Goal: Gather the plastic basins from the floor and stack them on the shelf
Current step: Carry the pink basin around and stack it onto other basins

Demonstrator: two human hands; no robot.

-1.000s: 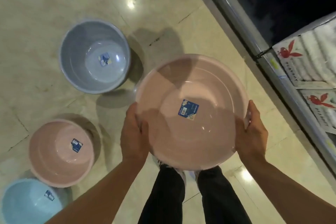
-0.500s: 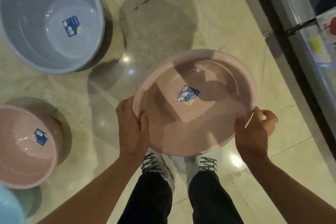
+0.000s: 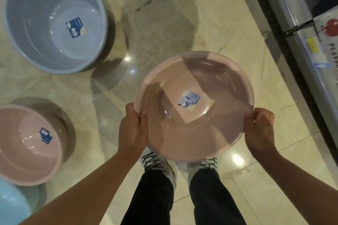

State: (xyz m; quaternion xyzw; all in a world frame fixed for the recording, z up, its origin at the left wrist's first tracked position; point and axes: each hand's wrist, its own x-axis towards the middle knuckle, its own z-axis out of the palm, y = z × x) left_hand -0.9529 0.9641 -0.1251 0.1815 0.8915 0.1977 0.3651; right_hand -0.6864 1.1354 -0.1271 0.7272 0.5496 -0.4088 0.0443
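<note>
I hold a wide pink basin with a blue sticker inside, over my feet. My left hand grips its left rim and my right hand pinches its right rim. On the floor at the upper left stands a large grey-blue basin. A smaller pink basin sits at the left edge, and a light blue basin shows partly at the bottom left corner. The metal shelf runs along the right side.
Packaged goods with red print lie on the shelf at the right. My legs in dark trousers and white laced shoes stand on the glossy marble floor below the held basin.
The view has dipped down and closed in on the floor. The held basin has tilted and sunk lower toward my feet. My right fingers have curled tighter on the rim.
</note>
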